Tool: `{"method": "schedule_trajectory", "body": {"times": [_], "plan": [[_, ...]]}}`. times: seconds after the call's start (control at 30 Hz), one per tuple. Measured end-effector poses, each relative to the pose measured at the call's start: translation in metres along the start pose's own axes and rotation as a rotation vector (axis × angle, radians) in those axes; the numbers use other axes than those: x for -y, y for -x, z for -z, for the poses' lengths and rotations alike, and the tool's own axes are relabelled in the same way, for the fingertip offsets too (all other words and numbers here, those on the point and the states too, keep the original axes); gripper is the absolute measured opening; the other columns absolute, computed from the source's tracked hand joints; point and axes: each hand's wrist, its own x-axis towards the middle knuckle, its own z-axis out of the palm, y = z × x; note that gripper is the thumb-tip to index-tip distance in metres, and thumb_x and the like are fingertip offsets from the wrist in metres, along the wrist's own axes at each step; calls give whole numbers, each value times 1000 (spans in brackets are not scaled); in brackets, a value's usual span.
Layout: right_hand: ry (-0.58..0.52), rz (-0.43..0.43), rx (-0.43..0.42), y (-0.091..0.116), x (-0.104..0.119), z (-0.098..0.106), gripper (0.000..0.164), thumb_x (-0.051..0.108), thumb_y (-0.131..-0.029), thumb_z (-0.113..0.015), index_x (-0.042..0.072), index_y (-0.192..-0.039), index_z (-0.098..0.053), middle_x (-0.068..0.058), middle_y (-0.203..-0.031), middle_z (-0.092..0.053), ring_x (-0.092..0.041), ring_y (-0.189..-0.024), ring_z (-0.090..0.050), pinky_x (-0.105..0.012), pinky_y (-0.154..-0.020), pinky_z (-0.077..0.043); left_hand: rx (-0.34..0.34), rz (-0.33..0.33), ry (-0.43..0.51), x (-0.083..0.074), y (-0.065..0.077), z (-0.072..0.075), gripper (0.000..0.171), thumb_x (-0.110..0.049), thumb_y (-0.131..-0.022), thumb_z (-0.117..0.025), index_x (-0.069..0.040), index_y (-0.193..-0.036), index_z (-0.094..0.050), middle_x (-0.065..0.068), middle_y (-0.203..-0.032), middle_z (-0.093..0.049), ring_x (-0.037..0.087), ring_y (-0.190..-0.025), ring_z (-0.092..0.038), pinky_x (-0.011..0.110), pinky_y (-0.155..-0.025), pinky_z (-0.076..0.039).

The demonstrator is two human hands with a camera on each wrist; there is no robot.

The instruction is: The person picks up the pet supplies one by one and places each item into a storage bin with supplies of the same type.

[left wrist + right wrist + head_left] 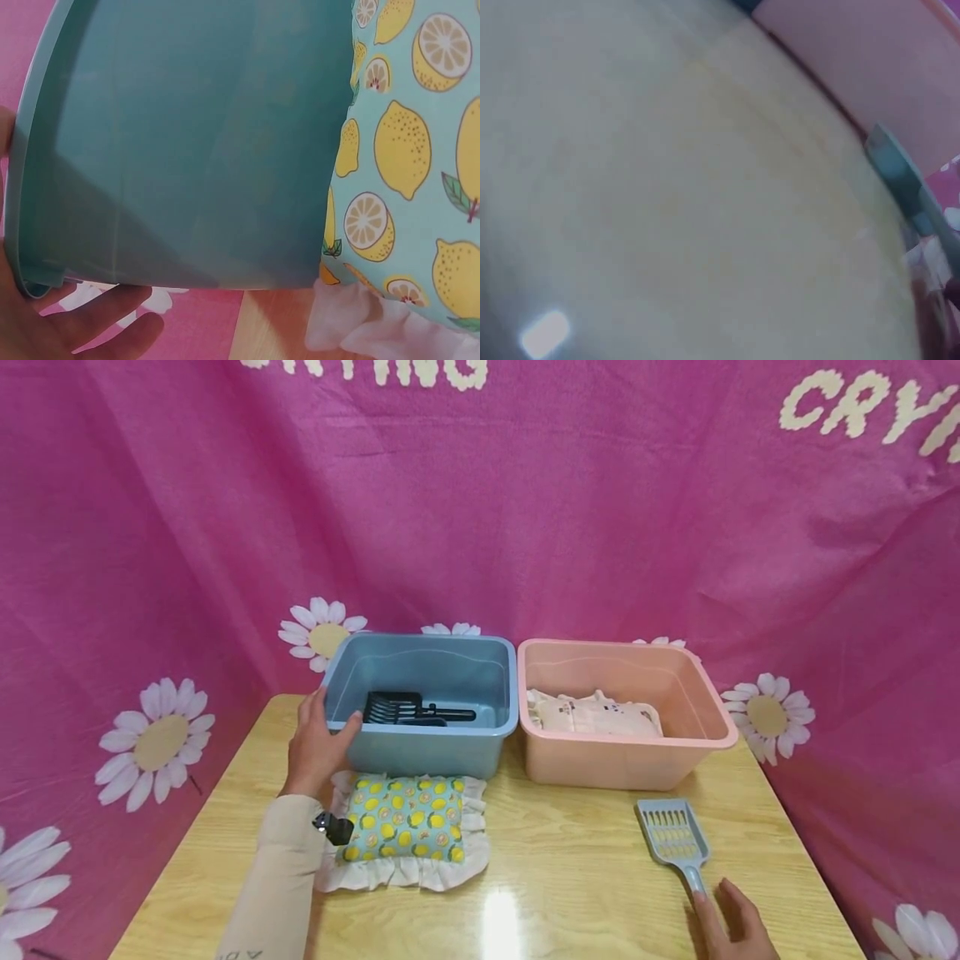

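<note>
- We have our left grip (318, 747) curled over the near left corner of the blue bin (420, 756), thumb on the near rim, fingers along the left side.
- We see our right grip (731, 922) at the near end of the grey scoop (687, 858), fingers at its handle; we cannot tell whether they close round it.
- We find that scoop at the right of the worktop (555, 860), its slotted head pointing away, on the near side of the pink bin (600, 764).
- We see black tools (408, 708) inside the blue bin.
- We see a pale cushion (592, 718) in the pink bin, on its left side.
- We see a frilled lemon cushion (405, 818) just on the blue bin's near side.
</note>
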Motion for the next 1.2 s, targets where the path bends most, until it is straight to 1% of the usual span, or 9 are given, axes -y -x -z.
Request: {"method": "schedule_trajectory", "body": {"times": [0.07,0.13,0.2,0.27,0.37,0.63,0.83,1.03,1.2], "plan": [[28,3,-6,0,-3,1,81,59,-82,-65,13,-146,-43,-15,-143,-47,-22,-125,-49,-6,-87,-40,-3,-1,-2,0,1,0,85,-56,-90,-54,-24,-156,-11,7,-159,-14,42,-134,-33,66,-99,-35],[145,31,-22,-1,-5,2,84,64,-81,-61,12,-145,-43,-16,-141,-50,-30,-128,-46,-11,-90,-38,-5,-4,0,0,3,-1,85,-55,-90,-55,-24,-156,-11,8,-159,-15,42,-134,-33,66,-99,-36],[209,53,-2,-2,-6,5,87,67,-81,-60,9,-145,-43,-19,-139,-51,-33,-126,-47,-23,-92,-44,-9,-3,1,1,5,-1,85,-55,-90,-55,-24,-156,-11,7,-159,-15,42,-134,-33,66,-98,-37],[317,89,10,-4,-8,7,91,71,-80,-57,6,-143,-45,-21,-135,-53,-37,-120,-50,-41,-92,-44,-13,3,3,3,6,-1,85,-54,-91,-55,-25,-156,-11,7,-159,-15,42,-134,-34,66,-97,-37],[426,141,16,-5,-10,6,95,74,-78,-54,2,-139,-48,-25,-130,-55,-41,-114,-53,-53,-86,-43,-21,11,10,6,9,0,84,-53,-91,-56,-26,-156,-11,6,-159,-15,42,-133,-34,67,-96,-37],[493,227,-9,-5,-5,6,91,73,-75,-61,2,-133,-54,-22,-114,-65,-35,-98,-62,-46,-73,-47,-18,0,11,5,6,1,83,-54,-92,-54,-24,-156,-11,7,-159,-16,42,-133,-34,66,-98,-37],[473,302,-113,-3,-4,-1,74,62,-79,-66,6,-127,-61,-21,-117,-65,-40,-102,-61,-51,-81,-45,-27,-15,10,2,2,-1,83,-55,-92,-52,-24,-156,-11,7,-159,-16,42,-133,-35,66,-98,-36],[511,272,-59,-2,-1,1,76,64,-82,-61,3,-128,-58,-27,-121,-60,-44,-105,-58,-55,-83,-44,-24,-17,0,3,3,-1,81,-53,-93,-52,-23,-156,-12,8,-158,-16,43,-133,-35,66,-99,-36],[501,313,-71,-3,-3,2,70,59,-84,-63,2,-125,-59,-28,-118,-61,-44,-102,-59,-54,-80,-46,-31,-23,-8,2,2,-1,82,-54,-92,-52,-21,-156,-12,9,-158,-16,43,-133,-35,67,-100,-34]]}}
